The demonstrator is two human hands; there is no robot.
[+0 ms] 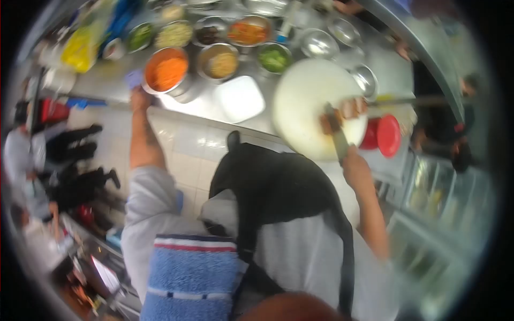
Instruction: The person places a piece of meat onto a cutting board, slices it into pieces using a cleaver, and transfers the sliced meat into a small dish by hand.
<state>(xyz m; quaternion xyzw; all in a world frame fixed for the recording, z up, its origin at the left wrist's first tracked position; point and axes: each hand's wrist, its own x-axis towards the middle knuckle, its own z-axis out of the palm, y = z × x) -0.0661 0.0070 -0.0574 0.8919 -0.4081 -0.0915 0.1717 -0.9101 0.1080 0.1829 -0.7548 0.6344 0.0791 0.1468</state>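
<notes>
My left hand [140, 99] is at the table's front edge, closed on what looks like a purple cloth [134, 79], beside a metal bowl of shredded carrot [166, 70]. On the right, my right hand [355, 167] grips a knife [339, 139], its blade lying over the round white cutting board [300, 101]. Against the blade is a small brown piece of food [325, 124]. Pale brown, finger-like shapes [353, 108] lie at the board's right side; blur hides whether they are food or another person's fingers.
Metal bowls of chopped food [248, 32] line the back of the steel table. A white container [240, 99] stands left of the board, and a red container [387, 136] right of it. Other people [32, 155] are at the far left, with more at the right.
</notes>
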